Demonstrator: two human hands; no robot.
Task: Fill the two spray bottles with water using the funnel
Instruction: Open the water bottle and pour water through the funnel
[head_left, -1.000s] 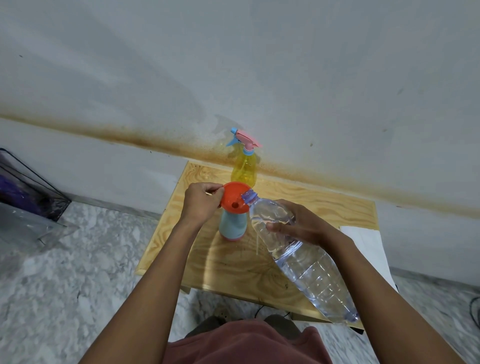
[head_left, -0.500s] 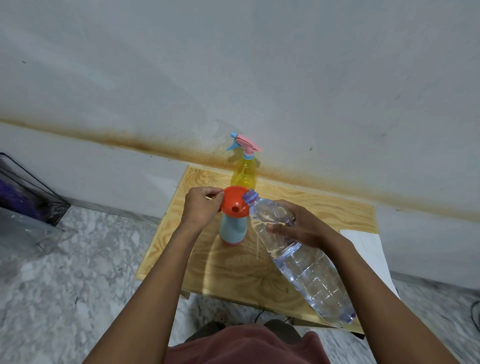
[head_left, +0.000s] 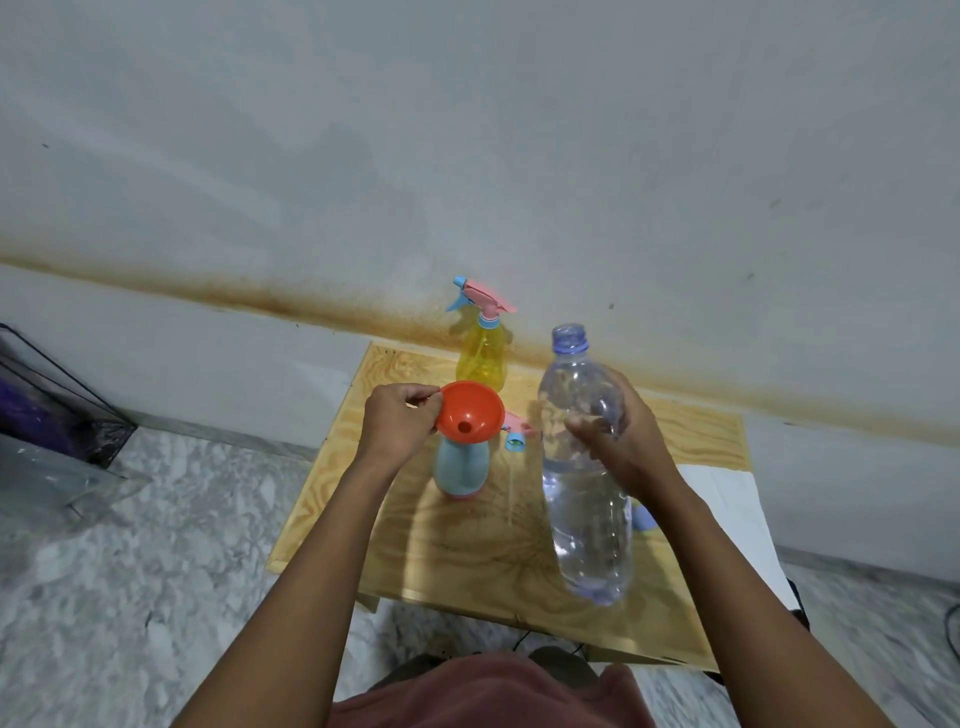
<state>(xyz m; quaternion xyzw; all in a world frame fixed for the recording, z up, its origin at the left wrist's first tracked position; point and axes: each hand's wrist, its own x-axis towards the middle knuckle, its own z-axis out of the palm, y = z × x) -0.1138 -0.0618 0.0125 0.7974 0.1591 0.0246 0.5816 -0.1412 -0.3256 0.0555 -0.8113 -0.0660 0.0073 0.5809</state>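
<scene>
An orange funnel sits in the neck of a light blue spray bottle on the wooden table. My left hand pinches the funnel's rim. My right hand grips a large clear water bottle, held upright and uncapped to the right of the funnel, partly filled with water. A yellow spray bottle with its pink and blue spray head on stands at the back by the wall. A loose pink and blue spray head lies just right of the blue bottle.
A small blue cap lies on the table behind my right forearm. A white sheet covers the table's right side. A dark wire basket and clear plastic stand on the marble floor at left. The wall rises right behind the table.
My right hand has swung the water bottle from tilted into the funnel to upright, and moved it to the right. My left hand still holds the funnel.
</scene>
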